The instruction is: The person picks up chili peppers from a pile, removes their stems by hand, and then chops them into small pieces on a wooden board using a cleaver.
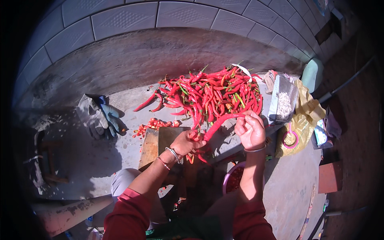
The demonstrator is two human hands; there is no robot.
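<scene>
A long red chilli pepper [218, 125] is stretched between my hands. Its thicker end is gripped by my left hand [188, 143], whose fingers are closed; more red chillies show beneath that hand. At the thin end, my right hand [251, 131] pinches the pepper between thumb and curled fingers. Just beyond lies a large heap of red chillies [216, 94] with a few green ones mixed in. Small cut chilli pieces [154, 126] are scattered left of the heap, beside a wooden block [149, 147] near my left wrist.
Grey and blue work gloves [109, 114] lie at the left. A pink-rimmed basin [227, 183] with red contents stands below my right hand. To the right are a box of white grains [284, 105], a yellow bag [306, 120] and a pink ring [296, 140]. A tiled wall [124, 20] rises behind.
</scene>
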